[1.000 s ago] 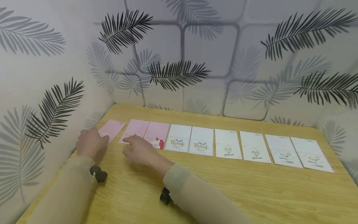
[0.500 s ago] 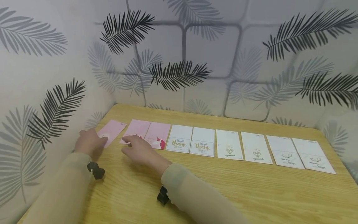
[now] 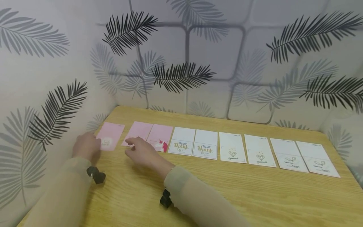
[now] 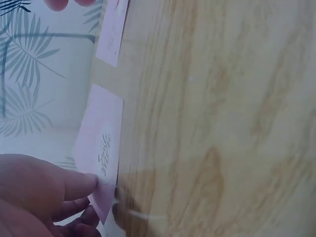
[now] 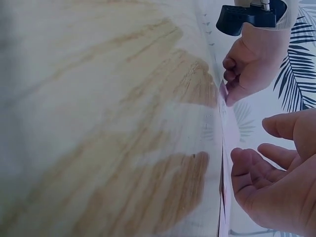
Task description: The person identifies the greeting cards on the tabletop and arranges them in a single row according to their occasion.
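A pink card point(image 3: 113, 135) with a pale oval and gold lettering lies at the left end of the row. My left hand point(image 3: 86, 146) pinches its left edge; in the left wrist view the thumb point(image 4: 81, 185) presses on top of that card while the other fingers curl under its edge. My right hand point(image 3: 144, 154) hovers by the lower edge of two pink cards with red figures, the left one point(image 3: 141, 127) partly hidden by it and the right one point(image 3: 163, 132) beside. In the right wrist view its fingers point(image 5: 244, 168) are loosely bent with nothing between them.
Rightward along the wooden table point(image 3: 227, 189) run two white "Thank you" cards point(image 3: 181, 134), two diamond cards point(image 3: 231, 142) and two cards with heart lettering point(image 3: 286, 148). A leaf-patterned wall point(image 3: 198, 101) borders the table at the back and left.
The leftmost pink card has turned from slanted to nearly in line with the row, its lettering now showing. My left hand has shifted slightly left with it; my right hand stays almost still.
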### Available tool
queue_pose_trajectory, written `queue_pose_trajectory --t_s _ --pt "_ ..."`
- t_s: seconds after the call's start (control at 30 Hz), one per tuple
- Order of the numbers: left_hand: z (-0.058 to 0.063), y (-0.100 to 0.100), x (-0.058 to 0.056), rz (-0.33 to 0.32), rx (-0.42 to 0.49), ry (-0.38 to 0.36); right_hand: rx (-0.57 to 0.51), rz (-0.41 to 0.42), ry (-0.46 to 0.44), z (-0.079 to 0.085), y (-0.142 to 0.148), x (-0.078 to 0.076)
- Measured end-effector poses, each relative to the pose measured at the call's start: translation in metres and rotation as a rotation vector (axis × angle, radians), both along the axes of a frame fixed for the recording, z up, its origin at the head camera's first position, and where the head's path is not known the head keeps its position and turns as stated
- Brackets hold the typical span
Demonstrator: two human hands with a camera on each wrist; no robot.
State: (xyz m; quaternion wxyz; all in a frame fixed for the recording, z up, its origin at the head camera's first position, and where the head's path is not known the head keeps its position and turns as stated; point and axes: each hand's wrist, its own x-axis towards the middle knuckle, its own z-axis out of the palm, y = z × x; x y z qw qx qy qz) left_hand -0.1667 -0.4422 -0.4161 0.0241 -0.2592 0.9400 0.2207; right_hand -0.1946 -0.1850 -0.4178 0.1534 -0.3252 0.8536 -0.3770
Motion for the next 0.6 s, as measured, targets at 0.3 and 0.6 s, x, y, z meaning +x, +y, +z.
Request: queue_pose_trajectory --t_s 0.3,0.6 --pt "-0.001 -0.017 -0.012 0.047 0.086 0.165 -0.068 -0.023 -0.031 0.003 -0.005 -0.003" --pt "0.021 -0.004 -0.011 0.039 0.155 0.217 -0.242 -0.121 -0.165 0.005 -0.016 -0.010"
